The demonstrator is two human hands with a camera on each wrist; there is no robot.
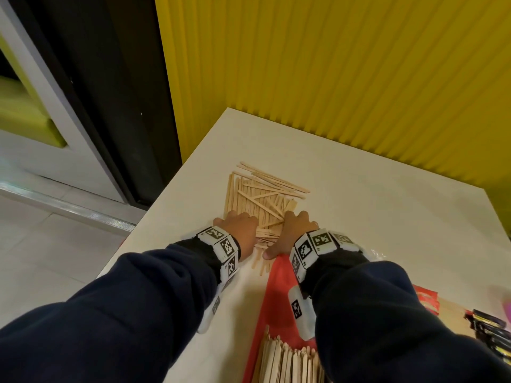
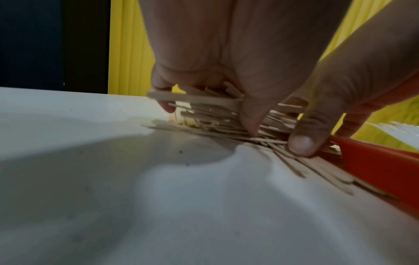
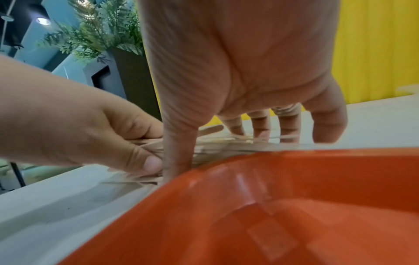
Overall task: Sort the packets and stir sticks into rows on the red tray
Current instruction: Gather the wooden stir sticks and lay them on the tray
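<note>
Worktop (image 1: 359,217), white, set against a yellow ribbed wall (image 1: 331,64); sorting part done. Far left of centre: loose stir sticks (image 1: 262,194), wooden, a large crossed heap lying on the worktop just beyond the far end of the red tray (image 1: 276,294), none of it yet in rows. Left hand (image 1: 243,230): at the near left edge of the heap, fingers curled down into the sticks and gathering a bundle, as the left wrist view shows. Right hand (image 1: 290,233): at the near right edge of the same heap, thumb against the sticks beside the tray rim, fingers bent with their tips down among the sticks; it hems the heap in rather than clearly pinching any stick. Near centre: row of stir sticks (image 1: 287,360), laid side by side on the tray, judged finished work. The far part of the tray that shows lies bare. Right: red packets (image 1: 427,298) at the right arm, and dark packets (image 1: 489,333) at the frame edge; whether either lot lies on the tray or beside it cannot be told. Remaining, by judgement: the heap to be laid out, and perhaps the packets.
</note>
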